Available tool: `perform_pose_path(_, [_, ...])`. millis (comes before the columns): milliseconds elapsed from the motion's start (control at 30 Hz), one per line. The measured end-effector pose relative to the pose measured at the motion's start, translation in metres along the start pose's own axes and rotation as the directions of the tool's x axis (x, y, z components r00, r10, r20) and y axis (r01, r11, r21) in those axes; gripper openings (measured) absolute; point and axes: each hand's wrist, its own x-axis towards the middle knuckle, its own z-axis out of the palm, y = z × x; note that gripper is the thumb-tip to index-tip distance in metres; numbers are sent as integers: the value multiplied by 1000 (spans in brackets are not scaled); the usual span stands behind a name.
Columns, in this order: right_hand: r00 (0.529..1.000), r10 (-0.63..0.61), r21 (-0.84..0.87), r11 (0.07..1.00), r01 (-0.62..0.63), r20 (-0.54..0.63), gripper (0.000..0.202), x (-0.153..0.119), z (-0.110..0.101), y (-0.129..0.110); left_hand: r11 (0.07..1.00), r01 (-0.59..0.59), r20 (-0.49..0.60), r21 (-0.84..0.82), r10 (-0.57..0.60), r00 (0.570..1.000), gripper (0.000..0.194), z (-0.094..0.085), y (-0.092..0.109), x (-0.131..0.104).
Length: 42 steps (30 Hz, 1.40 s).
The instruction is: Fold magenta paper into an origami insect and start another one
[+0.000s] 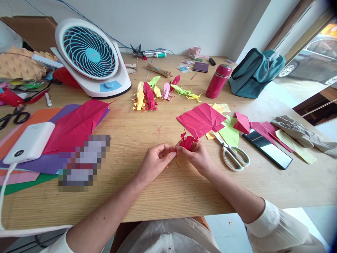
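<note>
A small, pointy figure of folded red paper (187,143) with thin, curly tips is over the smooth, light brown wooden bench (147,200), near its front edge. The right hand (198,157) is curled around it, thumb on the paper. The left hand (158,159) has its thumb and finger pinched on a thin end of it. Just behind is a big creased red paper sheet (200,120). Metal scissors with round white handles (226,146) lie beside the right hand. Farther back sit bumpy, colorful folded paper figures (150,96).
</note>
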Motion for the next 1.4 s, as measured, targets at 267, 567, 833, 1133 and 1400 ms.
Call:
perform_pose_path(267, [1000,20,16,1000,-20,0,35,0,1,0,973,-158,-49,167,168,984,13,3,-3,1])
perform_pose_path(567, [1000,25,-53,998,-24,16,39,0,1,-1,906,-237,-96,351,287,953,10,2,-3,-7])
perform_pose_path(833, [998,-45,-67,997,42,-48,36,-2,4,2,1000,-5,-51,-9,4,999,22,4,3,-4])
perform_pose_path(1133, [996,-73,-74,995,69,-51,36,-3,7,3,996,-50,-74,79,56,996,13,2,3,-2])
perform_pose_path(1400, [999,-32,-54,998,30,-20,40,-3,7,5,1000,-7,-83,-24,5,997,17,3,0,-1])
